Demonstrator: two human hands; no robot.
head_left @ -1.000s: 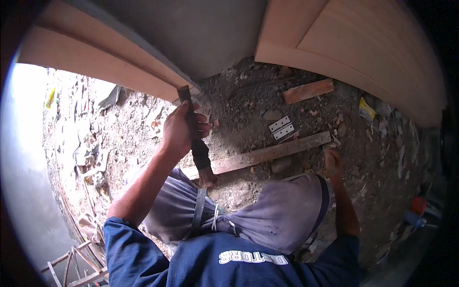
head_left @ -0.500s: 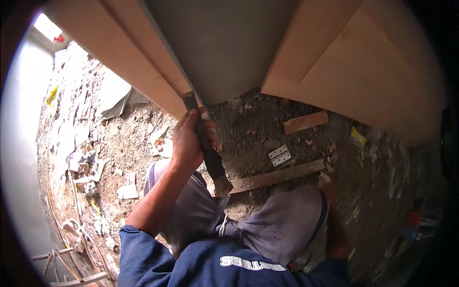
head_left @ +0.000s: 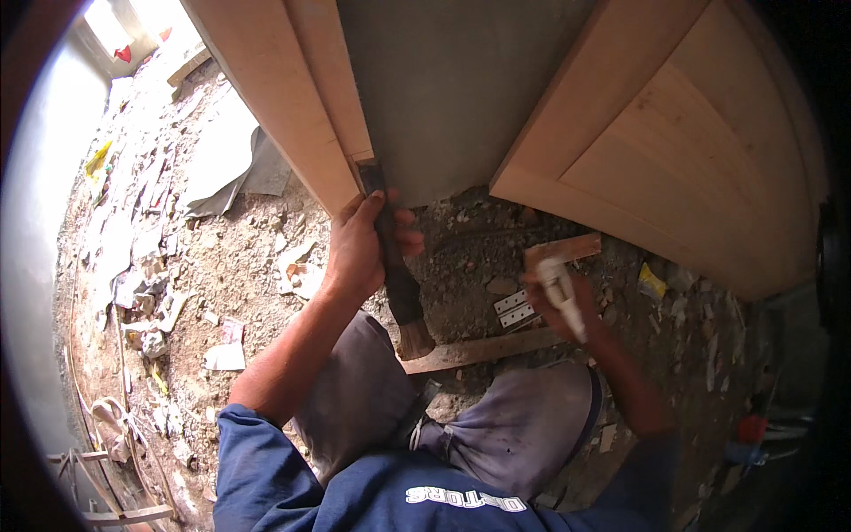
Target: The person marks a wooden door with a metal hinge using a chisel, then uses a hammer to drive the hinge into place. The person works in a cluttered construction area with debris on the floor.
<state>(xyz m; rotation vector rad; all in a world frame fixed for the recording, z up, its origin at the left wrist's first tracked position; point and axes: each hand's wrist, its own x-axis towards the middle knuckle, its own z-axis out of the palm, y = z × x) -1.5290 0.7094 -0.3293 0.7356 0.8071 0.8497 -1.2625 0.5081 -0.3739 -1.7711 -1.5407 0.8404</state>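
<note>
My left hand (head_left: 359, 244) is closed around a chisel (head_left: 401, 288) with a black-wrapped handle and a frayed wooden butt pointing back toward my knees. Its far end meets the lower end of the upright wooden panel edge (head_left: 332, 133), at a small notch; the blade tip is not plain to see. My right hand (head_left: 567, 306) is raised off the ground to the right of the chisel. A pale, elongated thing (head_left: 558, 288) lies in its grip, too smeared by motion to name. Just beyond that hand, a metal hinge (head_left: 516, 310) with screw holes rests on the dirt.
A panelled wooden door (head_left: 656, 151) stands at the right, past a grey wall surface (head_left: 452, 97). On the rubble floor lie a wood strip (head_left: 479, 350), a short wood block (head_left: 567, 248), a yellow wrapper (head_left: 651, 280), grey sheeting (head_left: 230, 177) and scattered paper scraps.
My right hand has swung up and forward from beside my right knee, bringing the pale thing with it. The chisel stays in my left hand at the panel edge; the view has shifted slightly.
</note>
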